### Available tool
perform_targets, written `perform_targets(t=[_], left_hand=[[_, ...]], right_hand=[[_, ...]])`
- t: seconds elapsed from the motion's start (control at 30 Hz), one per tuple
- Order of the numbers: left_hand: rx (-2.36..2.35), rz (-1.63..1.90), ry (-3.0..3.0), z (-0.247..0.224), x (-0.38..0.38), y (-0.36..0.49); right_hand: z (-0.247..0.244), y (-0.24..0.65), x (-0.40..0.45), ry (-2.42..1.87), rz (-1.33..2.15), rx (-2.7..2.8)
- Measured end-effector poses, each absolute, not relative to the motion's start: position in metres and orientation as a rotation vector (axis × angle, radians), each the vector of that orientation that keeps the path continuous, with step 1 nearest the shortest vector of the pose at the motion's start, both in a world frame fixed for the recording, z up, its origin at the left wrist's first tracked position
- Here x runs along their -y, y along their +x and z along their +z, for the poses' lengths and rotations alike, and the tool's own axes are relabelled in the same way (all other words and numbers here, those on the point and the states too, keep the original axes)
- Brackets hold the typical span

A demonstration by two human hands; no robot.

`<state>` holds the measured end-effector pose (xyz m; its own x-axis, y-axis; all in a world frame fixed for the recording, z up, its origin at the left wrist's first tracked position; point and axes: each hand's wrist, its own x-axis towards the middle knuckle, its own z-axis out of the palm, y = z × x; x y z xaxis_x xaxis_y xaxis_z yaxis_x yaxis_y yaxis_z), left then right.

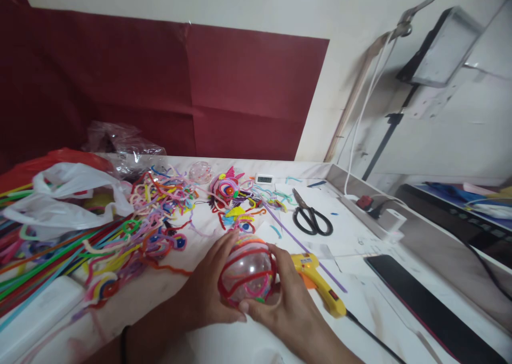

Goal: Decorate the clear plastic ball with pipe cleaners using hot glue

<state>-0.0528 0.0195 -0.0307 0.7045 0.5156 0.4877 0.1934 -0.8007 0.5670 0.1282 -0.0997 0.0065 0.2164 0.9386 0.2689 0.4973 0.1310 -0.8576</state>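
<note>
1. head view: a clear, round plastic ball banded with red fuzzy strips (251, 269) is between the person's two hands, low in the middle of the view.

2. the left hand (212, 281) cups its left side and the right hand (282, 297) its right side, fingers curving over the upper flanks and thumbs nearly meeting low on the near face. each grip is closed around the ball; neither hand is nearer to it than the other.

3. being round, the ball shows no long axis. its red strips curve across the front, with orange and yellow strips near the top. the hands hide its underside, so whether it touches the desk cannot be told.

4. just right of the right hand lies a yellow glue gun with a black cord (320, 284), a thin straight purple stem (304, 247) running close by. beyond them are black-handled metal scissors (313, 220).

5. left of the left hand spreads a heap of multicoloured fuzzy stems (172, 193), a crumpled white plastic bag (68, 199) at its far left.

6. all this is on a white desk (160, 286); a dark red sheet (244, 92) covers part of the pale wall behind, and a flat panel lamp on a black stand (448, 47) rises at right.
</note>
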Motion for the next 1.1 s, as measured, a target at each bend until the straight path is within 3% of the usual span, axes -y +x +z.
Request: perform_targets(t=[0.67,1.0,1.1], left_hand=[[-0.376,0.972,2.323,-0.035,-0.029,-0.052],[-0.418,0.874,1.775,0.002,-0.015,-0.058],[-0.423,0.798,1.581,0.012,-0.017,-0.060]], right_hand=[[-0.005,0.133,0.096,-1.466,0.689,1.217],[0.036,0.142,0.099,-1.312,1.218,1.256],[0.035,0.148,0.099,-1.387,1.204,1.385]])
